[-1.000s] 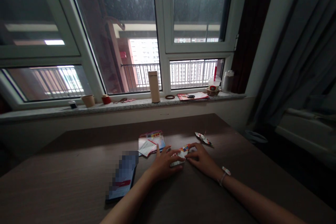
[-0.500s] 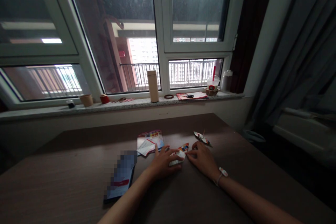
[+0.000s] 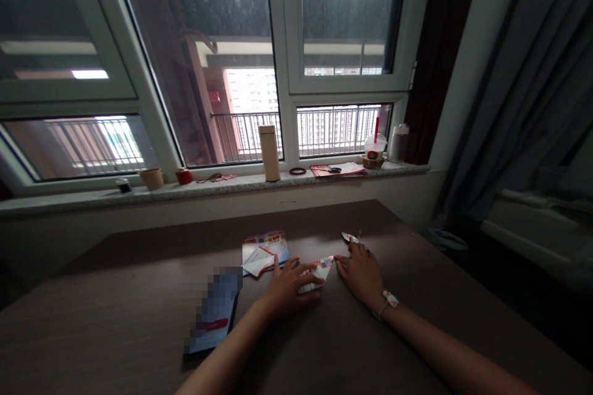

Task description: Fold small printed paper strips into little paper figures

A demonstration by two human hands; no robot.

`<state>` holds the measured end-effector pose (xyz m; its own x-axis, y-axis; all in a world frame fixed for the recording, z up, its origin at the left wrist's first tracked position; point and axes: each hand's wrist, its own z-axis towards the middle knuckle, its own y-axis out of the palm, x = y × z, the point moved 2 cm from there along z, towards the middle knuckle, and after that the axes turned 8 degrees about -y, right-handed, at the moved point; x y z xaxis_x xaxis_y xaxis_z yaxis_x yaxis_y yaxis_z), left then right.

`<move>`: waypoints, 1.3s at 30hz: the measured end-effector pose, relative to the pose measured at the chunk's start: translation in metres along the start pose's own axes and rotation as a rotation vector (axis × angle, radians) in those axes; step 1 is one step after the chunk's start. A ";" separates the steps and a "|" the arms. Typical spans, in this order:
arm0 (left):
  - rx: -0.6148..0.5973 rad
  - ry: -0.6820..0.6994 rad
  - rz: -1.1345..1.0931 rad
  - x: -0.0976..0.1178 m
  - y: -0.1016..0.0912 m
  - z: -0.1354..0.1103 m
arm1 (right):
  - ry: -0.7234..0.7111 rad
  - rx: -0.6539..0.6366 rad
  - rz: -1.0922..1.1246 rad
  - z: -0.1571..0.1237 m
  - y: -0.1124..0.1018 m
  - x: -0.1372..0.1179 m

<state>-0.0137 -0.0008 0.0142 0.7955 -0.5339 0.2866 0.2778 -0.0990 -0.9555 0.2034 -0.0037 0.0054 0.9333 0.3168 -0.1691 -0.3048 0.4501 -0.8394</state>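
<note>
A printed paper (image 3: 325, 268), white with colourful patches and folded to a point, lies flat on the table between my hands. My left hand (image 3: 290, 285) rests over its left part with fingers spread, pressing it down and hiding some of it. At the paper's upper right tip, the thumb and forefinger of my right hand (image 3: 364, 276) come together on the corner. Just behind the right hand is another folded paper piece (image 3: 349, 237) with pointed ends, partly covered by the fingers. A bracelet with a white tag (image 3: 390, 298) circles my right wrist.
Printed sheets (image 3: 252, 247) and a smaller white folded paper (image 3: 259, 261) lie beyond my left hand. A phone (image 3: 214, 324), partly pixelated, is beside my left forearm. On the windowsill (image 3: 231, 187) stand a beige bottle (image 3: 269, 153), a drink cup (image 3: 375, 147) and scissors (image 3: 332, 170).
My right hand has shifted slightly right and away from me, now over part of the second folded piece. The paper's right tip shows more plainly and looks flatter. My left hand stays put.
</note>
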 end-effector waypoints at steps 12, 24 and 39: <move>-0.002 0.018 -0.009 -0.001 0.001 0.001 | -0.025 0.018 0.144 0.002 -0.006 0.006; -0.038 -0.008 -0.089 -0.002 0.001 0.002 | -0.033 0.015 0.152 0.005 -0.001 0.008; -0.031 -0.028 -0.087 -0.003 0.002 0.004 | 0.007 -0.008 0.071 0.008 -0.003 0.001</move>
<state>-0.0136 0.0037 0.0115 0.7841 -0.4982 0.3701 0.3303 -0.1698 -0.9285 0.2039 0.0021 0.0117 0.9106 0.3417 -0.2325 -0.3692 0.4200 -0.8290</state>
